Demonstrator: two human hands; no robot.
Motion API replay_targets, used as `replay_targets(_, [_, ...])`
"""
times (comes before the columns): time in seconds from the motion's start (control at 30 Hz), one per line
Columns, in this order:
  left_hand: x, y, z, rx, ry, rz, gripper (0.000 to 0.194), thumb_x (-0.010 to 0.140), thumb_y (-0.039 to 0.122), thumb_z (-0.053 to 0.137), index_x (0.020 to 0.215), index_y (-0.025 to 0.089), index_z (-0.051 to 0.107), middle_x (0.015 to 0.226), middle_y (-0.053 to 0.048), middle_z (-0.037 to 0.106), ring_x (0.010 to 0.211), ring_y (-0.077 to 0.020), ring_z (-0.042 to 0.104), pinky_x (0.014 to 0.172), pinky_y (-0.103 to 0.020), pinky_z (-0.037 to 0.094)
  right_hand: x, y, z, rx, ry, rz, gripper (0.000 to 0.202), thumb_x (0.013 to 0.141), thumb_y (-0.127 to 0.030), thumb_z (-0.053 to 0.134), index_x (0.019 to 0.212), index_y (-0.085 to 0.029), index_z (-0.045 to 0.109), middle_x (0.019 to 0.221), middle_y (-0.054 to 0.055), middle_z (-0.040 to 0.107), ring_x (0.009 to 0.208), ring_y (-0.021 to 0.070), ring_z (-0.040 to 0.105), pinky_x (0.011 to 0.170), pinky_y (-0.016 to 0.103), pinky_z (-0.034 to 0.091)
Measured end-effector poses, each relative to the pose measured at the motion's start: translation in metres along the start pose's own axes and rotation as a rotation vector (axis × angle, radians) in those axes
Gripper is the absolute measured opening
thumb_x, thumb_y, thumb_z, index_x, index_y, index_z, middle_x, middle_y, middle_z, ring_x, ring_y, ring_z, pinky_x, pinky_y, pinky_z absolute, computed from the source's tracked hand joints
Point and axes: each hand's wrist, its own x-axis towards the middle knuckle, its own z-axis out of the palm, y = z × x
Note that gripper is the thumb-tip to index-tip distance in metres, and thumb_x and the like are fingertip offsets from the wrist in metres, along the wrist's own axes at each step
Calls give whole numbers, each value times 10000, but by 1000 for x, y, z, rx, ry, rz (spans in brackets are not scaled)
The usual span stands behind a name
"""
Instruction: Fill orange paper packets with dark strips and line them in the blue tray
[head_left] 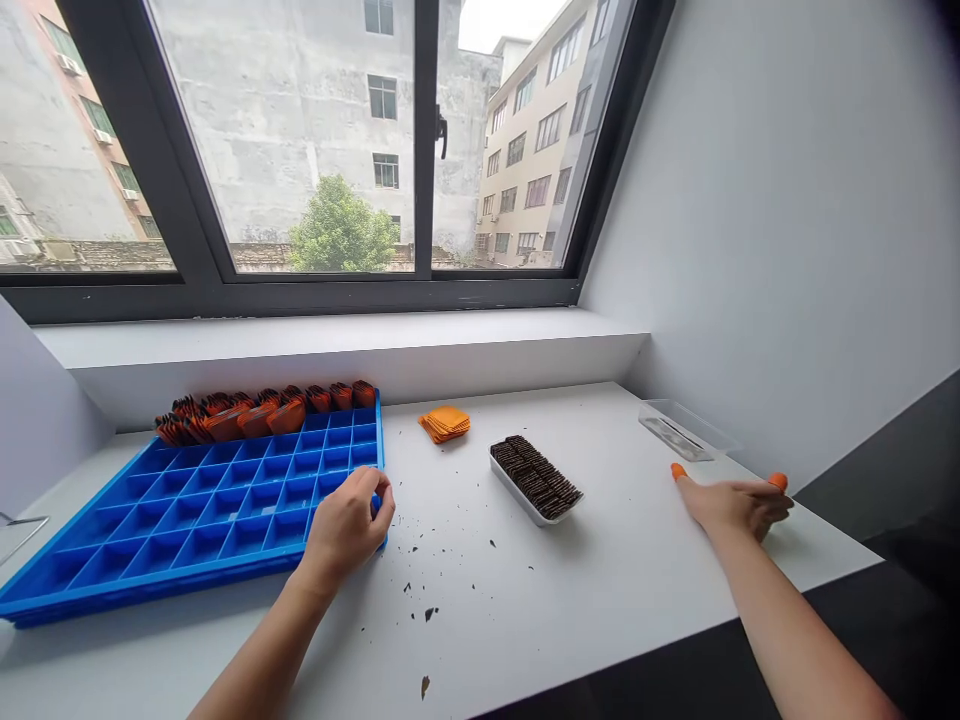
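My left hand (349, 522) is at the right edge of a blue compartment tray (202, 572), its fingers curled toward the thumb. What the fingertips hold, if anything, is hidden. My right hand (739, 505) is stretched out at the right side of the table, fingers apart, with orange finger cots on the thumb and one finger. Nothing shows in it. Between the hands stands a small light-coloured container (517, 490) packed with thin dark brown pieces (536, 478). Behind it to the left lies a stack of orange packets (445, 422).
Bundles of orange-and-black packets (266, 412) fill the tray's back compartments. A clear plastic box (686, 430) with a flat item in it stands by the right wall. Dark crumbs (429, 613) are scattered over the white table (600, 600). A window ledge (337, 340) borders the back.
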Motion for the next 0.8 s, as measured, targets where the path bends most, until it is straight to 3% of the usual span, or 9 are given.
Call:
replay_targets(0.13, [0, 1, -1, 10, -2, 16, 175, 1049, 295, 492, 921, 223, 588, 898, -20, 690, 653, -162, 612, 587, -288, 404, -40, -11, 0, 188, 28, -37, 1157, 793, -784, 629, 1552, -16, 213, 1617, 395, 276, 1570, 533, 212, 1317, 647, 206])
replay_targets(0.2, [0, 1, -1, 10, -3, 14, 172, 1050, 289, 488, 922, 225, 583, 892, -15, 686, 654, -162, 607, 585, -286, 399, -64, -20, 1, 272, -32, -105, 1070, 757, -839, 626, 1479, -96, 361, 1559, 333, 417, 1559, 513, 261, 1292, 686, 281])
replay_targets(0.27, [0, 1, 0, 5, 2, 9, 163, 1047, 281, 491, 924, 227, 583, 895, -12, 687, 658, -162, 610, 593, -287, 403, -90, -31, -1, 337, -156, -171, 1016, 725, -887, 656, 1427, -177, 463, 1516, 257, 513, 1485, 478, 420, 1211, 649, 449])
replay_targets(0.33, [0, 0, 0, 1, 8, 10, 153, 1044, 276, 497, 930, 228, 586, 906, -15, 692, 669, -164, 616, 597, -288, 404, -117, -46, -7, 406, -348, -228, 1021, 768, -888, 661, 1506, -215, 449, 1618, 220, 444, 1377, 434, 573, 1109, 576, 573])
replay_targets(0.4, [0, -1, 1, -1, 13, 15, 146, 1041, 274, 502, 935, 226, 591, 914, -19, 696, 677, -167, 617, 596, -290, 405, -140, -65, -15, 433, -498, -305, 1089, 800, -873, 667, 1629, -241, 352, 1683, 193, 387, 1411, 437, 573, 1104, 548, 591])
replay_targets(0.47, [0, -2, 1, -3, 15, 16, 140, 1037, 270, 507, 937, 225, 593, 918, -21, 698, 678, -168, 616, 599, -293, 407, -158, -84, -23, 377, -569, -404, 1178, 787, -855, 713, 1699, -262, 260, 1711, 178, 366, 1489, 447, 512, 1141, 541, 571])
replay_targets(0.57, [1, -1, 0, -9, 14, 14, 139, 1035, 268, 511, 929, 223, 588, 916, -20, 695, 685, -169, 620, 604, -295, 409, -174, -107, -25, 264, -585, -483, 1273, 750, -845, 757, 1733, -266, 192, 1714, 181, 374, 1544, 439, 457, 1145, 534, 564])
replay_targets(0.63, [1, -1, 0, -10, 14, 12, 142, 1036, 263, 511, 922, 223, 585, 908, -18, 691, 685, -168, 618, 603, -294, 405, -180, -115, -20, 215, -554, -482, 1247, 748, -840, 749, 1721, -257, 230, 1683, 184, 423, 1516, 428, 497, 1119, 521, 574])
replay_targets(0.8, [1, 0, 0, 1, 13, 11, 127, 1027, 243, 525, 920, 221, 589, 902, -13, 688, 674, -161, 609, 607, -293, 397, -174, -109, -4, 170, -478, -381, 1169, 738, -846, 721, 1667, -252, 332, 1587, 173, 541, 1309, 409, 665, 871, 463, 632])
